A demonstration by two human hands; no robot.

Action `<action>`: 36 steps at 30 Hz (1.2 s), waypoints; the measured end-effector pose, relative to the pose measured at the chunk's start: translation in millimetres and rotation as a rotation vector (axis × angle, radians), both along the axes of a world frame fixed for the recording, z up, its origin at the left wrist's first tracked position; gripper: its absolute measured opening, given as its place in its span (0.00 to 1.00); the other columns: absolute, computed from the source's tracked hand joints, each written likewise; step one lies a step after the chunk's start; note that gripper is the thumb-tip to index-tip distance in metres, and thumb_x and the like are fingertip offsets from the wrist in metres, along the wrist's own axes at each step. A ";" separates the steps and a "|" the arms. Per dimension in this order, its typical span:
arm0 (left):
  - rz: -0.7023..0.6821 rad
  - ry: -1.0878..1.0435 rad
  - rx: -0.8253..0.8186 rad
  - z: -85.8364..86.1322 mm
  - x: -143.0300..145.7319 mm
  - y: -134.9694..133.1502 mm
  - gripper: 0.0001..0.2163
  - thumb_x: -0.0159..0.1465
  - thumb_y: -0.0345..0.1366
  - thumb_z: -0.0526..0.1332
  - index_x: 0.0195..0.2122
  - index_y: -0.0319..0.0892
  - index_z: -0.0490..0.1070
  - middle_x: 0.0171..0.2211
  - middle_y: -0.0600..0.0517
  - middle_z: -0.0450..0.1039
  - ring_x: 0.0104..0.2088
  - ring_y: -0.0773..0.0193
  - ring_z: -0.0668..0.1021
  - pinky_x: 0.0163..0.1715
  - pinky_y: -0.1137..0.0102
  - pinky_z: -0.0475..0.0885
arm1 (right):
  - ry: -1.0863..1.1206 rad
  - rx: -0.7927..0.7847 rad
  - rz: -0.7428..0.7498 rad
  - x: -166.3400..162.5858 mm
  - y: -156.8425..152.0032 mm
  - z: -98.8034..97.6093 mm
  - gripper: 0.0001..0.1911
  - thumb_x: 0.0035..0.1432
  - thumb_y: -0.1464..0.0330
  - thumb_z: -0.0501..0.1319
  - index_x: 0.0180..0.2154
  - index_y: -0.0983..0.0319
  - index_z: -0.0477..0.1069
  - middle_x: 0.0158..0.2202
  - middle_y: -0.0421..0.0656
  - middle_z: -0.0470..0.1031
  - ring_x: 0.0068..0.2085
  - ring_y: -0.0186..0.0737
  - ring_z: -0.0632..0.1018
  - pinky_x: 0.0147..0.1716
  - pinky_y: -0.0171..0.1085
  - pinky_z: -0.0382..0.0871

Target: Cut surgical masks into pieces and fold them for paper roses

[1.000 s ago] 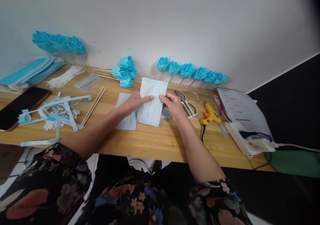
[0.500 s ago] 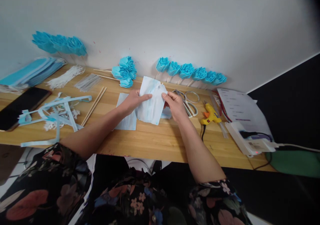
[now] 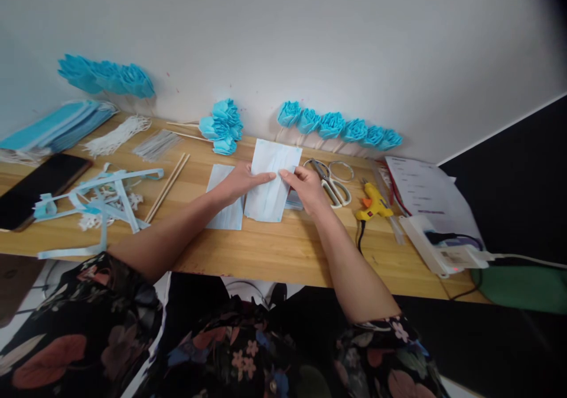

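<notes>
A pale blue pleated mask sheet (image 3: 268,200) is held up over the table between both hands. My left hand (image 3: 241,183) is closed on its left edge, thumb across the front and fingers behind. On the right side my right hand (image 3: 307,186) pinches it the same way, and the two thumb tips nearly meet in the middle. Another pale sheet (image 3: 225,215) lies flat on the table, partly under my left hand. Behind the held sheet, a small blue folded piece (image 3: 294,201) shows near my right hand; the rest of it is hidden.
Blue fabric flowers (image 3: 331,125) on sticks lean along the wall. White-handled scissors (image 3: 334,191) and a yellow glue gun (image 3: 374,202) lie to the right, near a power strip (image 3: 425,250). Leftward are cut strips (image 3: 119,194), wooden sticks (image 3: 167,188), a phone (image 3: 39,191) and stacked masks (image 3: 66,126).
The sheet's upper right corner, folded or hidden before, now stands flat and spread. My right hand has shifted slightly left and down, bringing its thumb close to the left thumb.
</notes>
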State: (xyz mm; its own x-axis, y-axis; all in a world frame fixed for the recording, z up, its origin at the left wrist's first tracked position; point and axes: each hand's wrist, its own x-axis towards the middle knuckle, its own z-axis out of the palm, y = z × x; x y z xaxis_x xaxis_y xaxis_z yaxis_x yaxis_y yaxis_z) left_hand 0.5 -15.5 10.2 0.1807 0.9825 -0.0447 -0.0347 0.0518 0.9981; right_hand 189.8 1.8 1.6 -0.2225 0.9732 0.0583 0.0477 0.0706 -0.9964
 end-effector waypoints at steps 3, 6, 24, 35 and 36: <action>0.009 -0.012 0.005 -1.8 -0.4 1.6 0.21 0.53 0.49 0.73 0.40 0.36 0.79 0.40 0.42 0.82 0.40 0.50 0.83 0.41 0.59 0.77 | -0.008 0.014 -0.002 0.2 0.1 0.2 0.20 0.49 0.50 0.69 0.29 0.60 0.75 0.23 0.36 0.70 0.26 0.33 0.68 0.27 0.34 0.62; 0.024 -0.041 -0.008 -3.1 -0.6 3.2 0.21 0.54 0.48 0.72 0.41 0.36 0.79 0.40 0.43 0.82 0.38 0.53 0.82 0.40 0.61 0.77 | -0.001 0.015 -0.006 0.5 0.4 0.9 0.18 0.49 0.52 0.69 0.29 0.60 0.75 0.23 0.36 0.70 0.26 0.34 0.68 0.27 0.35 0.62; -0.008 -0.003 0.008 2.3 0.5 0.6 0.19 0.53 0.47 0.73 0.39 0.37 0.80 0.37 0.46 0.82 0.36 0.56 0.81 0.38 0.63 0.76 | -0.010 0.007 -0.047 -0.8 -1.3 3.3 0.20 0.49 0.50 0.70 0.31 0.60 0.78 0.27 0.39 0.77 0.30 0.38 0.74 0.32 0.37 0.68; -0.006 -0.071 0.029 -0.8 -0.7 5.5 0.22 0.52 0.50 0.73 0.41 0.38 0.79 0.35 0.48 0.81 0.32 0.62 0.79 0.34 0.68 0.74 | -0.054 0.018 -0.072 0.9 -0.2 -1.5 0.20 0.49 0.51 0.70 0.30 0.62 0.78 0.27 0.40 0.77 0.28 0.37 0.73 0.29 0.37 0.65; -0.011 -0.092 0.027 -0.8 -0.9 5.9 0.22 0.51 0.49 0.73 0.41 0.38 0.79 0.35 0.48 0.81 0.31 0.63 0.78 0.34 0.68 0.73 | -0.056 0.018 -0.074 1.2 0.1 -1.6 0.20 0.49 0.51 0.70 0.31 0.62 0.78 0.27 0.40 0.76 0.28 0.37 0.73 0.29 0.37 0.66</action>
